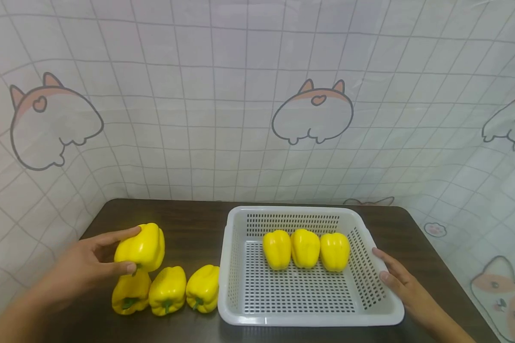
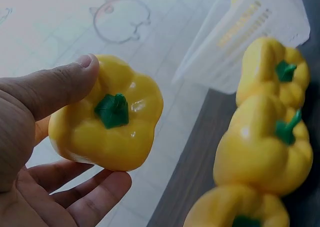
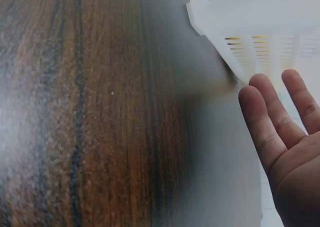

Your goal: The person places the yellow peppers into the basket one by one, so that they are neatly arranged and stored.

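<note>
My left hand [image 1: 83, 262] holds a yellow bell pepper [image 1: 145, 247] between thumb and fingers, raised over the table. In the left wrist view this pepper [image 2: 132, 142] turns its green stem toward the camera. Below and to the right, three more yellow bell peppers [image 1: 167, 291] lie in a row on the table, stems toward me. Three others [image 1: 305, 248] sit side by side in a white slotted plastic basket [image 1: 300, 300]. At the basket's right rim is my right hand [image 1: 407, 288], its fingers fairly straight and touching the edge.
The dark wood-grain table [image 1: 189, 228] carries the basket right of its middle. Behind and on both sides hangs a pale grid-patterned curtain [image 1: 223, 119] with cartoon animals. The rightmost loose pepper [image 1: 203, 288] lies close against the basket's left side.
</note>
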`<state>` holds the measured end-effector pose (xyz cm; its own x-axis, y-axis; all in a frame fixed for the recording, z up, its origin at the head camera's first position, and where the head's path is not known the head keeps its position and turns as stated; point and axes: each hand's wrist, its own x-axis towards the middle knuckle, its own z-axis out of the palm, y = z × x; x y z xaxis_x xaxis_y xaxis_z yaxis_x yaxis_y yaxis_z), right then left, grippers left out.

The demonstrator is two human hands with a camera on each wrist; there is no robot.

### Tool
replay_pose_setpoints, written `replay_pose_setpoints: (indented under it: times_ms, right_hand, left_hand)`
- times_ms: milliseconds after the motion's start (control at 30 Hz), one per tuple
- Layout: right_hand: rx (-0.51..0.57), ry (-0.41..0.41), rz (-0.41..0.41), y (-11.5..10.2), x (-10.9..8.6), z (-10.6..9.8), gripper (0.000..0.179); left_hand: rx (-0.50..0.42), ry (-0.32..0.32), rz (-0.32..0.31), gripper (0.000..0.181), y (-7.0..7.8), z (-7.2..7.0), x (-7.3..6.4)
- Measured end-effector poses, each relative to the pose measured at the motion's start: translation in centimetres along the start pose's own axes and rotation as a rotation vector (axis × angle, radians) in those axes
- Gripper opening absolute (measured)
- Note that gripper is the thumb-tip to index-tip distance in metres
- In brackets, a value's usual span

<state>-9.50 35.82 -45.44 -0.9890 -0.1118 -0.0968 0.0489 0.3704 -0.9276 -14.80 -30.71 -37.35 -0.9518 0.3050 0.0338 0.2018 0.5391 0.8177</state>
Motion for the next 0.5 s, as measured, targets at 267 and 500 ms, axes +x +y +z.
replay_pose_setpoints:
  times_ms: [267, 500]
  right_hand:
    - [0.009, -0.001, -0.011, 0.1, 0.1, -0.1, 0.060]
    - [0.023, -0.012, -0.025, 0.2, 0.1, -0.1, 0.059]
  left_hand:
    - [-0.146, -0.028, 0.014, 0.072, 2.0, 1.9, 0.6]
    - [-0.145, -0.066, -0.009, 0.074, 2.8, 3.2, 1.2]
